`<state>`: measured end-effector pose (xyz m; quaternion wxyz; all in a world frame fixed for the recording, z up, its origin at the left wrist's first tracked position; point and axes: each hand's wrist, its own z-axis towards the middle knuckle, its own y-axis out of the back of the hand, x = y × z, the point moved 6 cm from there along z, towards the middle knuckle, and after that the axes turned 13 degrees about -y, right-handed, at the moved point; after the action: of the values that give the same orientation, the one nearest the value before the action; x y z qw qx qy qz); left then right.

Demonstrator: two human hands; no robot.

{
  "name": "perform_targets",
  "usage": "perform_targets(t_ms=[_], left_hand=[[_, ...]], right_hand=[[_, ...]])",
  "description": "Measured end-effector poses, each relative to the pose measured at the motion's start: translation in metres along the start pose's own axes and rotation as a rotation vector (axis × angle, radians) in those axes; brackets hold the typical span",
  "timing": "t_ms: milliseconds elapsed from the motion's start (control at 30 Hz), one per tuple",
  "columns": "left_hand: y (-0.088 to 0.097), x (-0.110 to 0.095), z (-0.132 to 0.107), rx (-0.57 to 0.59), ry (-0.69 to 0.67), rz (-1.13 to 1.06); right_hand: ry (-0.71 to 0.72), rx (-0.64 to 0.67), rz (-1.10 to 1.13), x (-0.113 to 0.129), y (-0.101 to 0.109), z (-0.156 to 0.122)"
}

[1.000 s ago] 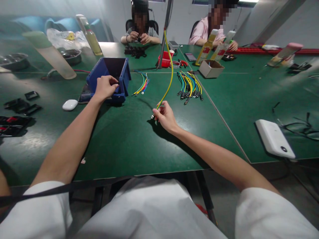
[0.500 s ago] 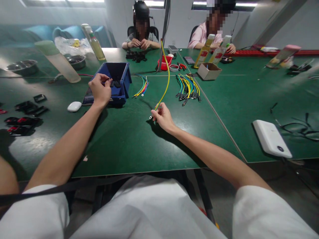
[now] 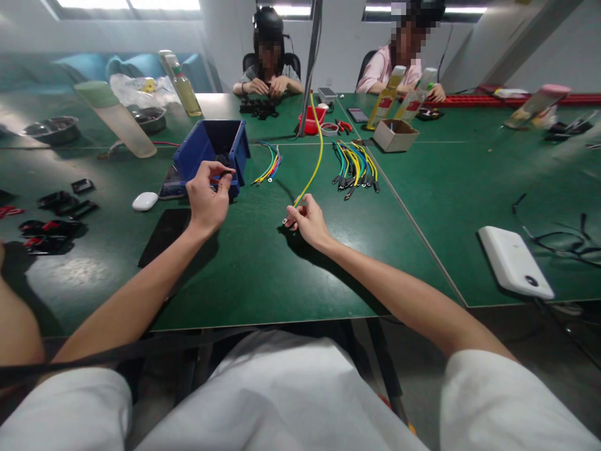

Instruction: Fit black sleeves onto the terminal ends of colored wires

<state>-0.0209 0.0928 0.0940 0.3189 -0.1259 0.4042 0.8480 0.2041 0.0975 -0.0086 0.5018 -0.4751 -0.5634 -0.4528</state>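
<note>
My left hand (image 3: 209, 197) is in front of the blue bin (image 3: 200, 143), its thumb and fingertips pinched on a small black piece (image 3: 228, 173) that is mostly hidden. Dark pieces lie inside the bin. My right hand (image 3: 307, 220) grips a yellow wire (image 3: 320, 153) close to its near end, where a metal ring terminal (image 3: 284, 222) sticks out past the fingers. The wire's long part curves upward and away. Between bin and wire lies a small bunch of coloured wires (image 3: 270, 166). Right of the wire is a larger bunch of wires (image 3: 355, 166) with black-covered ends.
A black phone-like slab (image 3: 165, 237) and a white earbud case (image 3: 145, 201) lie left. Black parts (image 3: 51, 228) sit farther left. A small carton (image 3: 395, 136), bottles (image 3: 385, 100) and a metal pole (image 3: 307, 75) stand beyond. A white power bank (image 3: 515, 263) is right. Two people sit opposite.
My left hand has come out of the blue bin toward me and to the right, with a small black piece pinched in it. My right hand stays nearly still with the yellow wire.
</note>
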Motion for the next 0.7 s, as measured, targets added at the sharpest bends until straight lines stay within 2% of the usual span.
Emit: perform_targets(t_ms=[133, 300, 567, 700], left_hand=[[-0.008, -0.012, -0.019, 0.021, -0.093, -0.05], [-0.022, -0.015, -0.038, 0.049, -0.208, -0.058], [-0.027, -0.007, -0.045, 0.122, -0.328, 0.002], [-0.032, -0.012, -0.049, 0.184, -0.391, 0.017]], right_hand=[[-0.001, 0.003, 0.029, 0.0, 0.0, 0.0], [0.014, 0.003, 0.026, -0.001, 0.0, 0.001], [0.017, -0.001, -0.011, -0.005, 0.001, 0.003], [0.013, 0.004, 0.0, -0.006, 0.002, 0.002]])
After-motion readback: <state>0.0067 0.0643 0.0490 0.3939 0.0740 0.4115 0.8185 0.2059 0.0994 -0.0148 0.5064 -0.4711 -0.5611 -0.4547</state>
